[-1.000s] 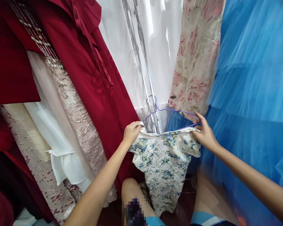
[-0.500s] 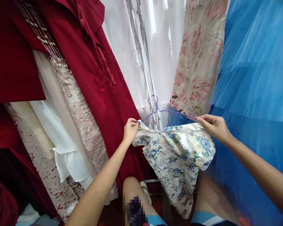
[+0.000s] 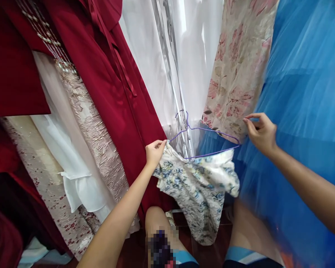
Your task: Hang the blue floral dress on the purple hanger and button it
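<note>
A floral garment (image 3: 195,190) in cream with blue and yellow flowers hangs from my left hand (image 3: 155,153). That hand pinches its left shoulder at the end of a purple wire hanger (image 3: 212,153). The garment's other shoulder (image 3: 227,158) hangs loose below the hanger's right arm and looks blurred. My right hand (image 3: 261,133) is raised to the right of the hanger, apart from the garment. Its thumb and forefinger are pressed together, with nothing visible between them. The hanger's hook overlaps a pair of thin metal poles (image 3: 175,80).
Dark red dresses (image 3: 111,111) and a textured beige dress (image 3: 92,126) hang on the left. White cloth (image 3: 145,48) is behind the poles. A pink-flowered dress (image 3: 231,85) and blue tulle (image 3: 304,130) fill the right. My legs are below, over dark red floor tiles.
My right hand has let go of the garment and moved up and right. The garment's right shoulder has dropped off the hanger, baring its lower bar. My left hand keeps its grip.
</note>
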A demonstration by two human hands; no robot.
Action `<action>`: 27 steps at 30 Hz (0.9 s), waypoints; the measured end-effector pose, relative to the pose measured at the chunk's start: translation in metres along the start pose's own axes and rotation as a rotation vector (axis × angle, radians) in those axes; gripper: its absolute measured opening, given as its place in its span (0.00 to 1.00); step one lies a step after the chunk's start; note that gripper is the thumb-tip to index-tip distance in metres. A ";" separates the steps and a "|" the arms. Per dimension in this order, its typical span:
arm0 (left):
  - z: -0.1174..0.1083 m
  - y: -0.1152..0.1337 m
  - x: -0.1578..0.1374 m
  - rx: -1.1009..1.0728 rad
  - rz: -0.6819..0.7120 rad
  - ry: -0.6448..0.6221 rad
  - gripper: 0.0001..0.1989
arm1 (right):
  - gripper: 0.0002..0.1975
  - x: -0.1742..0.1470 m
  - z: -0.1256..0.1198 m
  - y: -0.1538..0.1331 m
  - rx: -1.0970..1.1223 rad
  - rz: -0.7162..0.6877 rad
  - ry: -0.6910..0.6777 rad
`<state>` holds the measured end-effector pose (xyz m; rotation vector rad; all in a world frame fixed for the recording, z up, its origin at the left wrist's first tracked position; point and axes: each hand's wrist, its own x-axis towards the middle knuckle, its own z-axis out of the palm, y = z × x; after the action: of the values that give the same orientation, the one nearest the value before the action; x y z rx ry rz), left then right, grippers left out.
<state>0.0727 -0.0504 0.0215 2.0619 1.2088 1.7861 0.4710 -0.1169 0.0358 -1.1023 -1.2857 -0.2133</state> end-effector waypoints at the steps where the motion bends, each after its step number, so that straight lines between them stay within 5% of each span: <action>1: 0.000 -0.001 0.000 -0.009 -0.010 -0.005 0.14 | 0.14 0.003 0.001 0.001 -0.003 -0.013 0.010; 4: 0.001 -0.003 0.000 -0.018 -0.015 -0.011 0.15 | 0.14 -0.004 0.005 -0.003 0.047 -0.035 -0.159; 10: 0.001 -0.002 0.000 0.017 0.004 -0.012 0.15 | 0.20 -0.086 0.032 -0.024 0.136 -0.035 -0.986; 13: 0.000 -0.002 0.000 0.049 0.009 -0.019 0.15 | 0.14 -0.127 0.062 -0.030 0.180 0.030 -1.235; 20: -0.002 -0.001 -0.004 0.125 0.030 -0.028 0.16 | 0.41 -0.168 0.138 -0.050 0.606 0.210 -1.198; 25: -0.004 0.002 -0.005 0.142 0.046 -0.023 0.17 | 0.19 -0.188 0.141 -0.059 0.712 0.289 -1.272; 27: -0.005 0.003 -0.004 0.150 0.061 -0.023 0.16 | 0.17 -0.194 0.129 -0.056 0.705 0.312 -1.286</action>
<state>0.0703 -0.0572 0.0215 2.2164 1.3257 1.7412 0.2832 -0.1323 -0.1120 -0.7387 -2.0007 1.2903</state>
